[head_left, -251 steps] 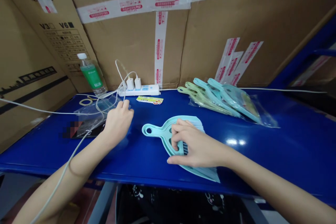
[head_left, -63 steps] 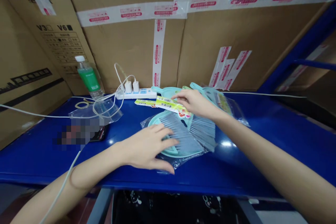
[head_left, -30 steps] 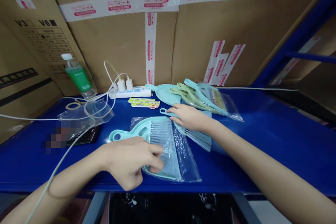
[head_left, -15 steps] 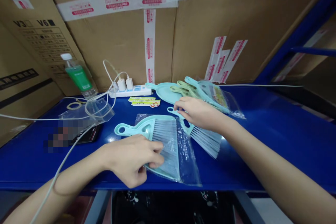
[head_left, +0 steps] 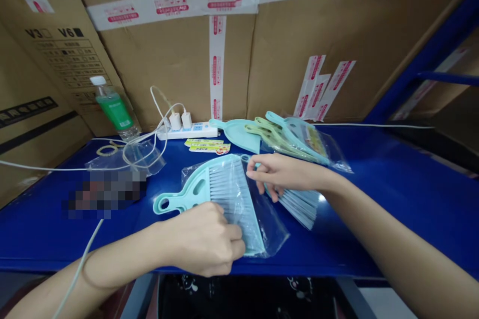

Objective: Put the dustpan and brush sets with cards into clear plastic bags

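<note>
My left hand grips the bristle end of a mint-green hand brush, which lies in a clear plastic bag with its handle pointing left. My right hand sits at the bag's upper edge, fingers pinched on the film. Beneath that hand lies a second mint brush, its bristles showing and its handle mostly hidden. Behind it rests a mint dustpan. Further right, a bagged stack of pale green and mint pieces lies on the blue bench.
Yellow labels and a white power strip with chargers lie at the back. To the left are a green-labelled bottle, an empty plastic bag and a pixelated patch. A white cable crosses the blue bench; cardboard cartons form the back wall.
The bagged brush has turned, its handle swinging down-left, while my left hand has shifted right along the bristles. My right hand has moved lower and taken the bag's upper edge.
</note>
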`<state>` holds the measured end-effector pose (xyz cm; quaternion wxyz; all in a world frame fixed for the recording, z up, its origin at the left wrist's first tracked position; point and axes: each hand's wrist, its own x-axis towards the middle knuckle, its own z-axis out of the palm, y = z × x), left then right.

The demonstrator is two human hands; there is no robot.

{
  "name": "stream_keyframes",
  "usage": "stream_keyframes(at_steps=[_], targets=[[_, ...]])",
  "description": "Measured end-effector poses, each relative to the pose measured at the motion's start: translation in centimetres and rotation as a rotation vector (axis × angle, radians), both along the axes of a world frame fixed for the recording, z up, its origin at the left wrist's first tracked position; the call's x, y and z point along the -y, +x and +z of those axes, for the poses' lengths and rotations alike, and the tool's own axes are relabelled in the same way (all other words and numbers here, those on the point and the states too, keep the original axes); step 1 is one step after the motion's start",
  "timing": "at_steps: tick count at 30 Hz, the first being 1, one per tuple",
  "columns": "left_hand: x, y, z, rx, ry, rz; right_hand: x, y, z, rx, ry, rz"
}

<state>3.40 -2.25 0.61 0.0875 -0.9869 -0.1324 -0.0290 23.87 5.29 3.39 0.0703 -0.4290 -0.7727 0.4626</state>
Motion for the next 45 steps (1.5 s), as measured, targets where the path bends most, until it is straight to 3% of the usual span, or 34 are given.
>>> stream_keyframes(at_steps=[5, 10, 14, 21, 27, 34, 40, 45], targets=[[-0.8, -0.1, -0.3, -0.013, 0.076, 0.028, -0.3, -0.6, -0.8, -0.119, -0.057, 0.017], [-1.3, -0.3, -0.7, -0.017, 0.167, 0.026, -0.7, -1.7, -2.1, -0.298, -0.239, -0.03], [-1.5, -0.4, -1.1, -0.017, 0.264, 0.036, -1.2, -2.1, -2.9, -0.353, -0.263, -0.09], [-1.6, -0.2, -0.5, 0.011, 0.344, 0.096, -1.2, -2.1, -2.8, -0.439, -0.309, -0.171], [-1.8, -0.5, 0.9, -0.066, 0.396, 0.24, -2.6, -0.2, -2.1, -0.446, -0.222, -0.172], [-2.0, -0.6, 1.4, -0.168, 0.427, 0.397, -3.1, 1.5, -0.9, -0.391, -0.152, -0.157], [-1.4, -0.7, 1.8, -0.043, 0.53, 0.614, -3.0, 2.7, 0.5, -0.43, -0.099, -0.168], [-1.1, -1.4, 2.3, 0.022, 0.583, 0.788, -3.3, 3.4, 0.7, -0.447, -0.091, -0.164]])
